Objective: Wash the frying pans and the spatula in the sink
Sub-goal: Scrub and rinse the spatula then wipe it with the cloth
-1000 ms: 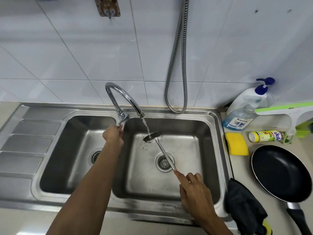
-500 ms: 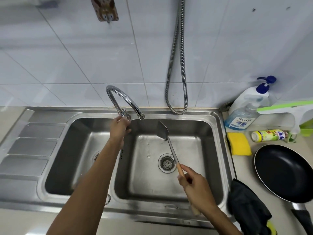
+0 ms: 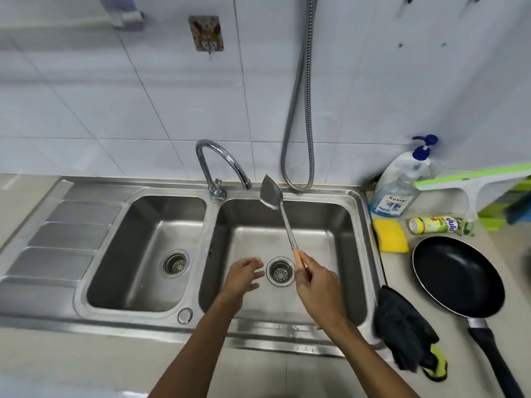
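Spatula (image 3: pixel 285 223) is being held up over the right basin of the sink (image 3: pixel 330 225). The blade is being pointed up, near the spout of the tap (image 3: pixel 221 159), and the handle end is being kept low, close above the drain. It's being gripped by the right hand (image 3: pixel 319 285), with the fingers being wrapped round the pale wooden handle. The left hand (image 3: pixel 244 275) is being held loose just left of the drain, fingers spread and relaxed. Nothing is being held in it and the spatula isn't being touched by it.

Progress-wise, no water is being seen coming out of the tap, and no suds are being seen anywhere. So the spatula's part is probably being wrapped up, or close to it. The one pan (image 3: pixel 457 277) in view is being left on the counter right of the sink, well apart from both hands. Whether it's washed can't be told. Any other pan isn't being shown. The sponge (image 3: pixel 390 235) is being left unused just beside the sink's right rim.

Looks-wise, a shiny metal blade is being shown on a thin steel shaft, with no food bits being seen on it. Wet or dry can't be told.
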Available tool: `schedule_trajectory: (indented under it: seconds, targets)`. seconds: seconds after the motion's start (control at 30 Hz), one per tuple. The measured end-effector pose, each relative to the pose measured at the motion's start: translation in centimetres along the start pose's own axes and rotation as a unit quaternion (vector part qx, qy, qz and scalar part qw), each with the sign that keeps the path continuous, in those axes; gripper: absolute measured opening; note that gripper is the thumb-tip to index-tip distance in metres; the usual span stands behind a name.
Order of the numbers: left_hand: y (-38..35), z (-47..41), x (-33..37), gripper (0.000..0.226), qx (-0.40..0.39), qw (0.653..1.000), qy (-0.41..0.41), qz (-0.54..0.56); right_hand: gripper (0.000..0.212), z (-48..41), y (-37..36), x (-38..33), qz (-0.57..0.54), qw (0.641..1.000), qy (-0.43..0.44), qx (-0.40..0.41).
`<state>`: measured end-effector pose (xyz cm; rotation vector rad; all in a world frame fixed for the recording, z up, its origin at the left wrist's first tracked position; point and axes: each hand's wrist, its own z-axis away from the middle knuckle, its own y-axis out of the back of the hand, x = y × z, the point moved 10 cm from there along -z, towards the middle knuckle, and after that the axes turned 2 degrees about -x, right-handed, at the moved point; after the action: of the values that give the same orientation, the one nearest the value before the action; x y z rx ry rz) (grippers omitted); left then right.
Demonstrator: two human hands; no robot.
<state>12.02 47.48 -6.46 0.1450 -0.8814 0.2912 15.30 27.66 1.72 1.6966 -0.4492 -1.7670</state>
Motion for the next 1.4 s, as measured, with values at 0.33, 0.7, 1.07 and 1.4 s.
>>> schedule_trajectory:
  seconds: [0.33,0.7,1.07,1.4]
  targets:
    - [-4.7,4.9,-4.1,0.033,-0.100,0.993,0.029,-0.059,0.021,5.3,-3.4,3.4,-0.077,0.986,-0.130,-0.072]
    - [-9.3,4.9,-2.7,0.033,-0.126,0.987,0.054,0.083,0.021,4.1,2.3,5.1,-0.051,0.993,-0.088,-0.059]
    - [-8.9,4.3,-3.5,0.021,-0.040,0.994,0.066,0.071,0.058,8.8,9.4,20.5,0.375,0.922,-0.072,-0.059]
    - [-10.4,5.7,-1.4,0.034,-0.041,0.999,0.001,-0.029,0.028,3.2,11.8,13.1,-0.035,0.995,-0.034,0.091]
